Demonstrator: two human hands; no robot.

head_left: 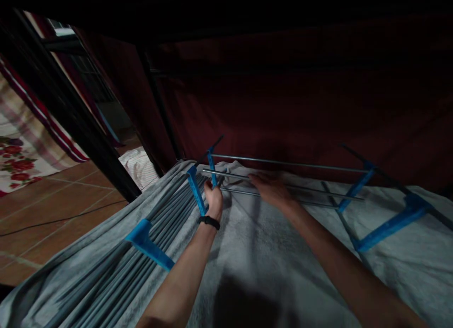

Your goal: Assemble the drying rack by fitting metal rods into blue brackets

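My left hand, with a black band at the wrist, is closed around the lower part of a narrow blue plastic bracket. My right hand holds a loose thin metal rod, fingers over its middle. The rod lies crosswise, its left end just by the blue bracket. Behind it another metal rod spans from the left bracket to a blue bracket on the right. A lower rod passes behind both hands, partly hidden.
A bundle of grey rods lies on the left of the grey blanket. More blue brackets stand along dark bars. A black bed post rises at left, and a dark red curtain hangs behind. Tiled floor lies beyond.
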